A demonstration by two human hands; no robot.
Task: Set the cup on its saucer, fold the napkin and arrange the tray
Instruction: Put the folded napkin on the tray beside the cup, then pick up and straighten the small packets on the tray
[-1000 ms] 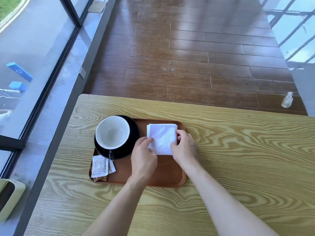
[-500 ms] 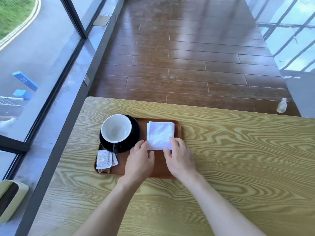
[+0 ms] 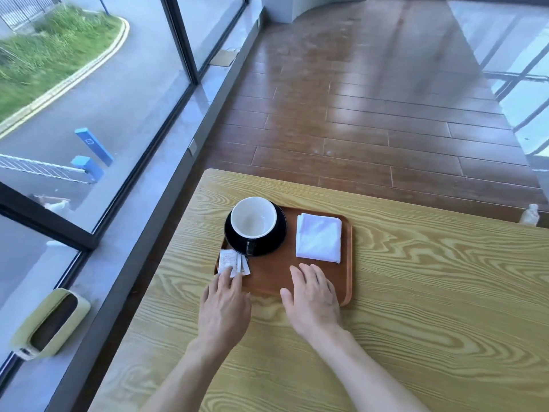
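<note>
A brown tray (image 3: 346, 281) lies on the wooden table. At its far left a cup (image 3: 253, 217), white inside, stands on a black saucer (image 3: 277, 237). A white napkin (image 3: 318, 237) lies folded into a square at the tray's far right. Paper sachets (image 3: 232, 262) lie at the near left corner. My left hand (image 3: 225, 304) reaches over the tray's near left edge and its fingertips touch the sachets. My right hand (image 3: 312, 297) lies flat on the tray's near edge, fingers straight, apart from the napkin.
The yellow-grained table (image 3: 416, 322) extends to the right and toward me. A small clear bottle (image 3: 529, 215) shows past the table's far right edge. A glass wall and sill run along the left, with a green bin (image 3: 49, 324) on the floor below.
Both hands have drawn back from the folded napkin toward the tray's near edge. My left hand has shifted left onto the sachets. The camera has tilted up.
</note>
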